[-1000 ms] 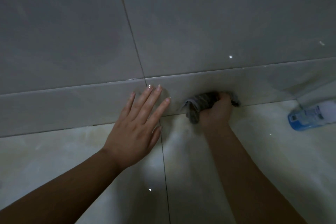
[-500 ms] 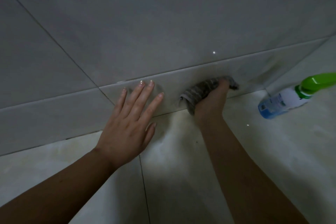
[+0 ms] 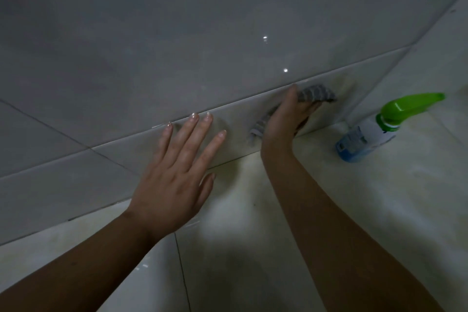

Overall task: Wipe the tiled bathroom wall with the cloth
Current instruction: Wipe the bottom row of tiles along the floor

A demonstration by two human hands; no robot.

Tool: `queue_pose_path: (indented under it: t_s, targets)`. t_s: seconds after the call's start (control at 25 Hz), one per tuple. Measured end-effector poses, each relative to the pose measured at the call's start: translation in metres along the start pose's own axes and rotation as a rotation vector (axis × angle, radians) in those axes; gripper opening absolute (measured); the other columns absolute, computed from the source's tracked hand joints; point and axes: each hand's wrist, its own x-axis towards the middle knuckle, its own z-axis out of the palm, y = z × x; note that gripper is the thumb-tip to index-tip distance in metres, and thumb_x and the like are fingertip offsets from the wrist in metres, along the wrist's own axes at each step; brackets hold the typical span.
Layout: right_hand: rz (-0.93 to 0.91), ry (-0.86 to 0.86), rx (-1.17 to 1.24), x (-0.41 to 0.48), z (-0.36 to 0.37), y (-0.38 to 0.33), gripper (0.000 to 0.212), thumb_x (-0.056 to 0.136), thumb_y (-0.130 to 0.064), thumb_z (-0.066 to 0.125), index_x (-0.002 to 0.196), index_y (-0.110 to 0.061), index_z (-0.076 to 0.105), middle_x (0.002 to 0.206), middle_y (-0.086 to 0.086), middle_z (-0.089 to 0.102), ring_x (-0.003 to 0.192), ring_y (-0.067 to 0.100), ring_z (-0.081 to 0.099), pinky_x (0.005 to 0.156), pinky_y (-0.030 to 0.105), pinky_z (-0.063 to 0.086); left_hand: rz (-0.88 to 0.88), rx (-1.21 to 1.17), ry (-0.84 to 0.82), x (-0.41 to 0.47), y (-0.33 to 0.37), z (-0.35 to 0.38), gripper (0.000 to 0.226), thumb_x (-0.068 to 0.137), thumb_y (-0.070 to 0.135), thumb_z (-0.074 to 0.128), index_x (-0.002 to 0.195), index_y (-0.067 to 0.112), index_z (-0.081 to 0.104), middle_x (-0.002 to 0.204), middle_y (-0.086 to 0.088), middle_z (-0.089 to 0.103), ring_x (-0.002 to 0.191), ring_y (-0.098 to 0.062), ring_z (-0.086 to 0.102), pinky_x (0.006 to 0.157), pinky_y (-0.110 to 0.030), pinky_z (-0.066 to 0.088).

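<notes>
Your right hand (image 3: 286, 119) grasps the striped grey cloth (image 3: 316, 94), fingers curled round it, pressing it on the low tile strip (image 3: 121, 159) at the base of the wall (image 3: 202, 33), just under the grout line. That puts the cloth about 2 o'clock from your left hand (image 3: 174, 177). One end bunches out past the fingers, the other trails below the heel of the hand. The left hand is released: flat, fingers spread, tips on the strip, palm over the floor (image 3: 253, 248) joint, holding nothing and bracing you.

Step in hand, as I read it: wiping the strip toward the corner at 3 o'clock.
- Keep the cloth flat under the palm, not balled; balled cloth probably skips the grout edge.
- Press evenly and overlap the strokes.
- Run the top edge along the grout line at 12 o'clock of the hand.
- Watch the spray bottle (image 3: 367, 139) lying on the floor at 3 o'clock, near the cloth but apart; a long stroke could knock it.
- Keep the left hand planted; the floor looks glossy and may be slick.

Versus half a second ago:
- The right hand has slid toward 2 o'clock, up the strip and nearer the corner.
- Its wrist has rolled, so you now see its side, with cloth showing at both ends.
- The left hand stays put, same spread.
- The view has tilted more; the bottle has not moved.
</notes>
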Motion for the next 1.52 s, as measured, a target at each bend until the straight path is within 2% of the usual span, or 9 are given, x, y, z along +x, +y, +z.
queue_pose_path:
  t_s: [0.08,0.24,0.36,0.44,0.6,0.84,1.08,1.24,1.52]
  targets:
    - [-0.107,0.006,0.088,0.010,-0.008,0.004,0.083,0.087,-0.046,0.050,0.156,-0.023,0.008,0.162,0.002,0.014,0.143,0.022,0.027,0.116,0.035,0.023,0.021,-0.024,0.013,0.012,0.009,0.000,0.074,0.092,0.032,0.057,0.154,0.013,0.022,0.162,-0.017,0.019,0.151,-0.032,0.016,0.119,-0.056,0.019]
    - [0.263,-0.009,0.218,0.054,-0.036,0.029,0.064,0.083,-0.056,0.053,0.137,-0.021,0.047,0.135,0.008,0.055,0.122,0.031,0.056,0.103,0.049,0.046,0.013,-0.023,0.006,0.019,0.014,0.003,0.072,0.092,0.032,0.056,0.154,0.012,0.025,0.162,-0.017,0.019,0.151,-0.032,0.015,0.119,-0.056,0.019]
    - [0.256,-0.028,0.209,0.049,-0.038,0.014,0.046,0.085,-0.054,0.052,0.118,-0.023,0.055,0.124,0.009,0.061,0.107,0.027,0.062,0.098,0.044,0.048,0.045,0.002,-0.024,0.017,0.015,0.006,0.072,0.093,0.033,0.054,0.154,0.012,0.023,0.162,-0.017,0.018,0.151,-0.032,0.015,0.119,-0.057,0.019]
    - [0.057,0.029,0.172,0.043,-0.033,-0.012,0.057,0.076,-0.054,0.052,0.124,-0.023,0.050,0.129,0.007,0.054,0.110,0.023,0.056,0.102,0.042,0.042,0.076,0.004,-0.008,0.026,0.020,0.004,0.072,0.093,0.033,0.053,0.154,0.013,0.021,0.162,-0.017,0.019,0.151,-0.032,0.015,0.120,-0.056,0.017]
    - [-0.311,0.056,-0.039,0.042,-0.027,-0.042,0.082,0.087,-0.057,0.035,0.156,-0.020,0.009,0.164,0.002,0.004,0.148,0.016,0.009,0.122,0.034,0.008,0.120,-0.014,0.035,0.063,0.035,-0.004,0.075,0.092,0.032,0.054,0.155,0.013,0.019,0.163,-0.015,0.014,0.152,-0.032,0.012,0.121,-0.056,0.013]
    - [0.027,0.001,0.085,0.067,-0.059,-0.026,0.085,0.075,-0.070,0.040,0.150,-0.044,0.013,0.159,-0.005,0.023,0.138,0.024,0.036,0.113,0.053,0.030,0.150,0.026,0.021,0.093,0.046,-0.005,0.075,0.090,0.030,0.057,0.154,0.011,0.024,0.162,-0.017,0.018,0.151,-0.033,0.012,0.120,-0.056,0.015]
    - [-0.403,0.072,-0.008,0.062,-0.049,-0.037,0.073,0.094,-0.048,0.031,0.156,-0.022,0.002,0.164,-0.002,-0.003,0.149,0.012,0.002,0.122,0.038,0.008,0.186,0.007,0.162,0.116,0.062,0.006,0.079,0.081,0.023,0.066,0.150,0.009,0.031,0.159,-0.018,0.025,0.150,-0.034,0.018,0.119,-0.056,0.018]
    - [-0.336,0.017,-0.042,0.079,-0.048,-0.022,0.086,0.086,-0.064,0.032,0.152,-0.026,-0.008,0.162,0.005,-0.011,0.150,0.017,-0.009,0.121,0.034,0.000,0.204,0.037,0.172,0.133,0.065,0.010,0.079,0.080,0.023,0.066,0.149,0.008,0.032,0.158,-0.019,0.025,0.151,-0.034,0.015,0.121,-0.053,0.011]
    - [-0.413,-0.011,0.104,0.066,-0.059,-0.042,0.068,0.086,-0.062,0.028,0.144,-0.043,-0.002,0.163,-0.005,-0.004,0.149,0.011,-0.005,0.122,0.040,0.003,0.182,0.110,0.149,0.133,0.068,0.010,0.073,0.083,0.025,0.061,0.149,0.009,0.033,0.159,-0.017,0.025,0.151,-0.032,0.014,0.121,-0.055,0.010]
